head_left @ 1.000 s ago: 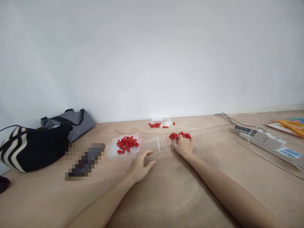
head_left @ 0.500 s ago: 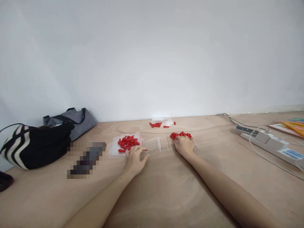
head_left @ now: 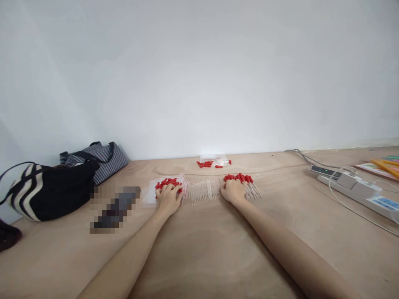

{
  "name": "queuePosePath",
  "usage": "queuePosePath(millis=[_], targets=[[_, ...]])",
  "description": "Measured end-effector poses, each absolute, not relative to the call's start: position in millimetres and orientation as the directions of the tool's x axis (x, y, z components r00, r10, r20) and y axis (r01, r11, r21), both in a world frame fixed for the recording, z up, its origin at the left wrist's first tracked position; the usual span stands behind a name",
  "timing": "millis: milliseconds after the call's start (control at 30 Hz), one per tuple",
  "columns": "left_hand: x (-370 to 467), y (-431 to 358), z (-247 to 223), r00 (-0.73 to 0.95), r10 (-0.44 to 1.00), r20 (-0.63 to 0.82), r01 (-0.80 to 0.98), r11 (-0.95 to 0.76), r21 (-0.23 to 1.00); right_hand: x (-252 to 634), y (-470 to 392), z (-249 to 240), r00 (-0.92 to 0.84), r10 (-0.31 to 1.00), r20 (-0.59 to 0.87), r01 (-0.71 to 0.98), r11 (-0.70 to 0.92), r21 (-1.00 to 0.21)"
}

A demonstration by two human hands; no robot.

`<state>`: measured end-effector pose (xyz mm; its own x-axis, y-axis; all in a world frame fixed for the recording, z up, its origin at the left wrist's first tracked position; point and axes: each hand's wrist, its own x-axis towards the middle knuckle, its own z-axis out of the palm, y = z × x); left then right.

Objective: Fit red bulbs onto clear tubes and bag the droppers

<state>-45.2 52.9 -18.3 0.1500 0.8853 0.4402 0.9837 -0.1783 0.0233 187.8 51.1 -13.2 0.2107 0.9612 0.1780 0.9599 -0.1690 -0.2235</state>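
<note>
My left hand (head_left: 168, 199) lies over a pile of small red tapered pieces (head_left: 168, 181) on a clear zip bag (head_left: 149, 194). Its fingers are bent down among the pieces, with the thumb a little apart. My right hand (head_left: 234, 191) is closed beside a bunch of thin pale sticks with red ends (head_left: 248, 178). Its fingertips are turned away, and what they grip is hidden. Between my hands lies a row of thin, pale, clear-looking sticks (head_left: 202, 191) placed side by side.
Farther back are more red pieces (head_left: 205, 164) by a small clear bag (head_left: 215, 158). A white power strip (head_left: 352, 189) with cables lies at right. On the left are a black bag (head_left: 62, 193), a striped bag (head_left: 112, 162) and a blurred dark object (head_left: 115, 209).
My left hand has moved left, from the row of sticks onto the pile of red pieces. My right hand has shifted slightly left, uncovering more red-ended sticks.
</note>
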Motion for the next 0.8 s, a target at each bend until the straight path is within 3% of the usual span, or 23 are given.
queuePosePath(millis=[267,433,533,667,800], targets=[[-46,53,-19,0.012,0.892,0.451,0.992,-0.067,0.108,181,56,-12,0.2,0.969,0.147,0.967,-0.171,-0.191],[-48,52,-18,0.026,0.904,0.427,0.988,-0.09,0.128,182,42,-5,0.136,0.973,0.188,0.979,-0.103,-0.177],[-49,53,-18,0.003,0.908,0.419,0.985,-0.075,0.156,191,25,-4,-0.013,0.968,0.25,0.985,0.055,-0.161],[-49,54,-18,-0.053,0.909,0.414,0.981,-0.031,0.194,211,-3,-13,-0.352,0.871,0.342,0.905,0.41,-0.111],[-48,53,-18,-0.095,0.902,0.42,0.978,0.004,0.211,228,-21,-24,-0.46,0.818,0.344,0.851,0.517,-0.09]])
